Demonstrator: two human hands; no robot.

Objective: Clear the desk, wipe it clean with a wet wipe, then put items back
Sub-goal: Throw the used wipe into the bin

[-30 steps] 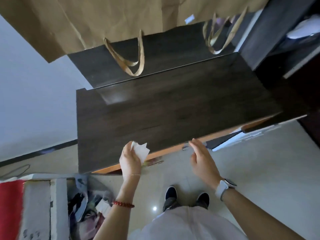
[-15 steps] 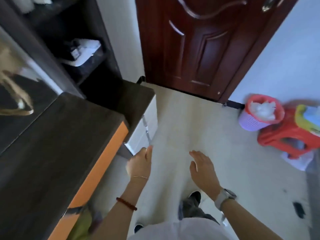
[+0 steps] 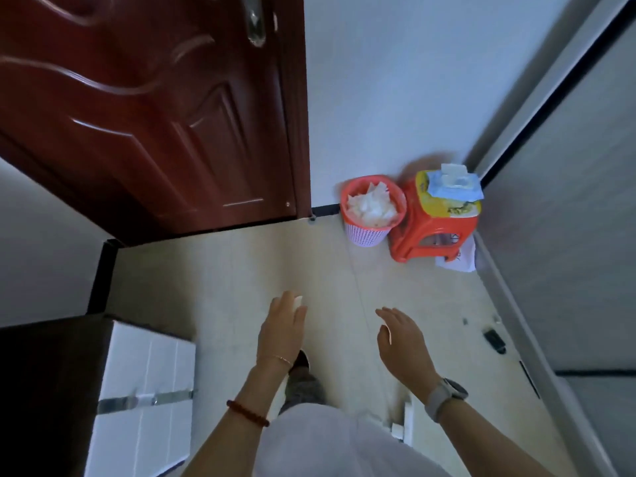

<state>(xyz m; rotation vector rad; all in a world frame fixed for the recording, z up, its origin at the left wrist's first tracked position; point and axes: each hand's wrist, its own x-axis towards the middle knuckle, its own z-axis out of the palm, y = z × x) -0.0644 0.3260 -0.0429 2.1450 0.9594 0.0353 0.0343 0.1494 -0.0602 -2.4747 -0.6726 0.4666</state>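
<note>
Left hand (image 3: 281, 330) held out over the floor (image 3: 223, 287), fingers curled round a white wipe (image 3: 298, 300); only its tip shows past the fingertips. Right hand (image 3: 402, 342) just beside it, fingers straight and relaxed, holding nothing. Bin (image 3: 372, 210) full of white wipes stands against the wall, well ahead of both hands. Red stool (image 3: 435, 228) touches the bin's right side, wipe pack (image 3: 454, 184) on top. Door (image 3: 148, 115) left of the bin. Cabinet (image 3: 144, 401) far left of the hands.
</note>
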